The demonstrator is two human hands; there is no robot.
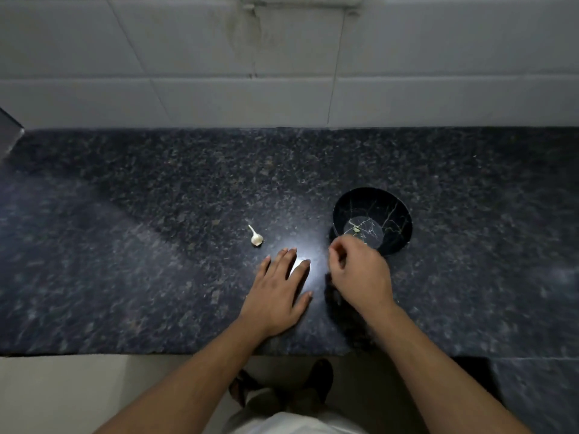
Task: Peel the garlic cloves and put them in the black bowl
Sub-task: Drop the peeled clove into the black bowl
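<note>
An unpeeled garlic clove (256, 238) with a thin stem lies on the dark granite counter (156, 214), left of centre. The black bowl (391, 202) with pale veining stands to its right, and one small pale piece (356, 229) rests on its bottom. My left hand (282, 292) lies flat on the counter with straight fingers, just below and to the right of the clove, apart from it. My right hand (360, 274) hovers at the bowl's near left rim, its fingers curled. Whether it holds anything is hidden by the fingers.
A white tiled wall (282, 57) runs along the back of the counter. A grey metal edge (9, 133) shows at the far left. The counter's front edge (125, 353) runs across below my wrists, with floor and my sandalled feet beyond it.
</note>
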